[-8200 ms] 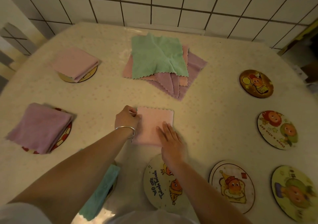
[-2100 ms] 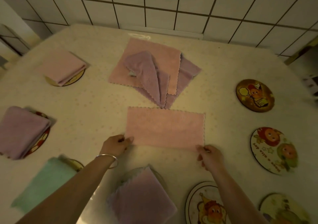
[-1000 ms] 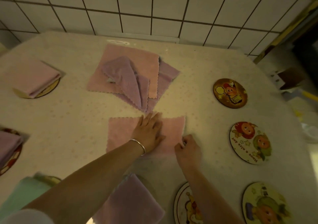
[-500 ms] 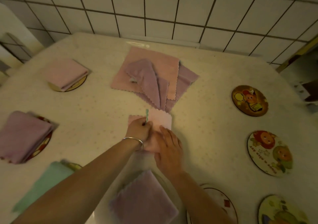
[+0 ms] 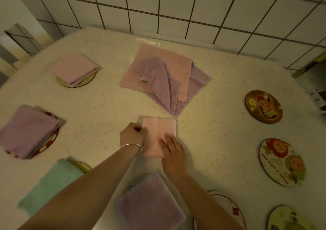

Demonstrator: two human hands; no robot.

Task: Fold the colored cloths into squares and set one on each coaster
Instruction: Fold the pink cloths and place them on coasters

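Dim and warm yellowish throughout, with a small glare streak on the table (image 5: 148,41) near the tiled wall (image 5: 176,5), soft shadows beside the folded cloths, strong wide-angle bending of tile lines toward the edges, and slight motion blur at the lower left.

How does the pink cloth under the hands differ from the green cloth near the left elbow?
The pink cloth lies on bare table, no coaster beneath; the green cloth covers a coaster whose rim shows at its far edge. Both hands are on the pink one, the left hand gripping its edge and the right hand resting flat; the green one is untouched. Both are folded.
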